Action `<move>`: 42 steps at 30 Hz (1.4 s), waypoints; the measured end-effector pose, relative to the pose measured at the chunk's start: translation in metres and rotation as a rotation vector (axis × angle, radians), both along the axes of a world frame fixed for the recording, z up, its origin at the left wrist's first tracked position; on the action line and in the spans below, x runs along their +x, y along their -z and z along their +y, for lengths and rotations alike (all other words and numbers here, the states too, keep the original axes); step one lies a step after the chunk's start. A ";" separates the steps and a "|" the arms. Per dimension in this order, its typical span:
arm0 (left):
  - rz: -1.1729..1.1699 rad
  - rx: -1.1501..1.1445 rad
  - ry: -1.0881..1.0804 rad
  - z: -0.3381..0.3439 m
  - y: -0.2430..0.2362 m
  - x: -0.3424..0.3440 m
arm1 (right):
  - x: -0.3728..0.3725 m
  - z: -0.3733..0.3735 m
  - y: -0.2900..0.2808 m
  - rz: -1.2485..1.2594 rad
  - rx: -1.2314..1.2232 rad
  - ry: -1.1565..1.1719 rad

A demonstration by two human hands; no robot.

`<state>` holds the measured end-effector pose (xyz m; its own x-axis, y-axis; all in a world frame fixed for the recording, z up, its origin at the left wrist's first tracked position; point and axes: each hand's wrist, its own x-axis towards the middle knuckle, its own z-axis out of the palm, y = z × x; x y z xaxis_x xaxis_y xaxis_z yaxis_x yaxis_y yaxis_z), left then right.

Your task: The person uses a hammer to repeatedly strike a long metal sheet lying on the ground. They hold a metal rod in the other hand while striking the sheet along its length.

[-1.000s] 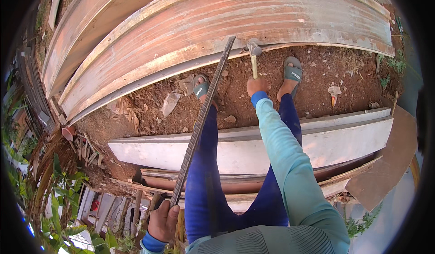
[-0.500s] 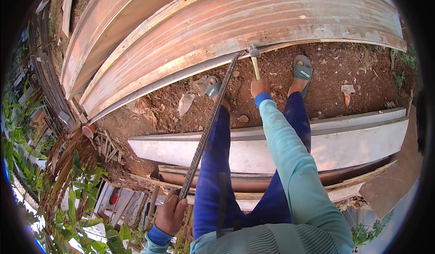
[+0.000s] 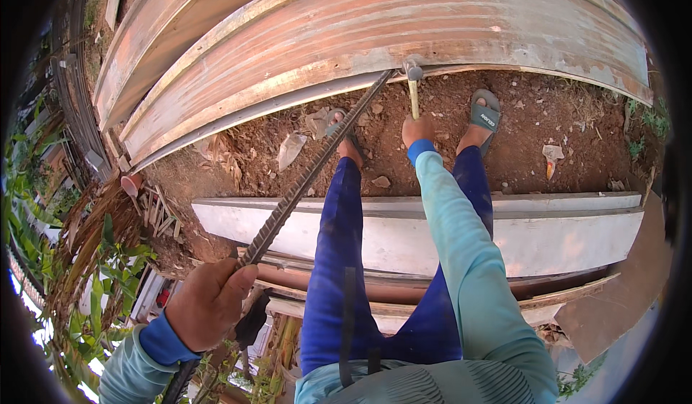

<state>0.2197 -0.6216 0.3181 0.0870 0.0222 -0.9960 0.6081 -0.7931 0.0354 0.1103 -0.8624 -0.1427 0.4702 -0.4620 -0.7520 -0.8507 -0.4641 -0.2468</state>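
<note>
My left hand is wrapped round a long ribbed steel bar, which slants away to the right. The bar's far tip meets the lower edge of a big wooden panel stained pink and white. My right hand grips a hammer by its pale handle. The hammer head rests close beside the bar's tip, against or just over the same panel edge; exact contact cannot be told. The bar's near end runs on below my left fist, partly hidden by my wrist.
My sandalled feet stand on reddish soil with stones and scraps of litter. Behind them lie long white boards and a brown sheet. Another panel leans at the far left. Leafy plants and a small reddish pot are at the left.
My left hand has moved up and left with the bar, so the bar lies at a lower slant. The bar's tip and the hammer have shifted slightly right along the panel edge.
</note>
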 end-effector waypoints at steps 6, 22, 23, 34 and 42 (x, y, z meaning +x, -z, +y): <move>-0.131 0.101 0.117 -0.032 0.004 -0.051 | -0.012 -0.005 0.022 -0.035 0.024 -0.009; -0.118 0.156 -0.094 -0.037 0.035 -0.172 | -0.016 -0.058 0.004 -0.361 0.063 0.271; -0.134 0.144 -0.059 -0.037 0.036 -0.167 | -0.019 -0.067 0.004 -0.323 0.034 0.253; -0.145 0.182 -0.018 -0.042 0.036 -0.162 | -0.005 -0.104 0.055 -0.319 -0.076 0.084; -0.190 0.160 0.066 -0.040 0.038 -0.163 | -0.009 -0.117 0.089 -0.698 -0.053 0.089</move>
<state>0.0568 -0.6620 0.2801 0.2792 0.1666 -0.9457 0.5489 -0.8357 0.0148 0.1017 -0.9797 -0.2319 0.7931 -0.5489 -0.2642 -0.5375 -0.4263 -0.7276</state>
